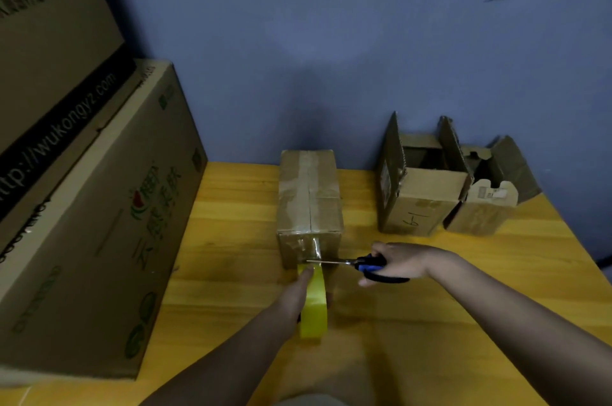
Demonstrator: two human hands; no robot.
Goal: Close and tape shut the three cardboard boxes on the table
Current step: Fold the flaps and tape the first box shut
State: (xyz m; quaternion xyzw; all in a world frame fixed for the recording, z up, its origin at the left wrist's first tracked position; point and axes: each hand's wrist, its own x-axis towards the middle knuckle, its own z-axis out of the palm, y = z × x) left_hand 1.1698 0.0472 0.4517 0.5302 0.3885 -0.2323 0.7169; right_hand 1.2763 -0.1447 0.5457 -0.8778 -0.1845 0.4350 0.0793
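A closed cardboard box [309, 197] lies mid-table with clear tape along its top seam and down its near face. My left hand [296, 294] grips a yellow tape roll [314, 303] just in front of that box, a strip of tape running from the roll up to the box. My right hand [399, 264] holds blue-handled scissors [359, 263], their blades across the tape strip at the box's lower edge. Two open boxes stand at the right: one [419, 197] with flaps upright, and a smaller one [486, 206] beside it.
Two large printed cartons [89, 206] are stacked on the left and take up that side of the wooden table [414, 322]. A blue wall stands right behind the boxes. The table's right edge runs close to the smaller open box.
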